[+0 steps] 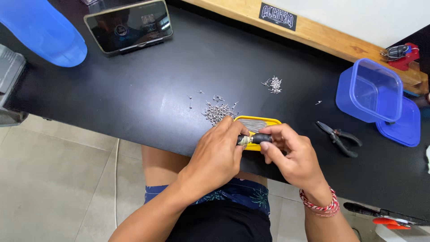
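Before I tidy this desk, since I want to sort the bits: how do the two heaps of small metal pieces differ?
The larger heap lies right behind the yellow tray, close to the left hand; the smaller heap sits farther back, apart from both hands. The larger heap is spread out with loose strays around it; the smaller heap is compact. Both are tiny silvery pieces on the black table.

1. Support surface: a black table (148,89) with a wooden strip (313,33) along its far edge.
2. Centre: a yellow tray (264,121) of thin metal pins; just beside it on the left, a heap of small metal pieces (217,111); a smaller heap (273,84) lies farther back.
3. Right side: black pliers (339,138); a blue plastic box (369,89) – resting on its lid (405,127).
4. Far left: a phone on a stand (129,26); a blue plastic object (42,31) – partly out of view.
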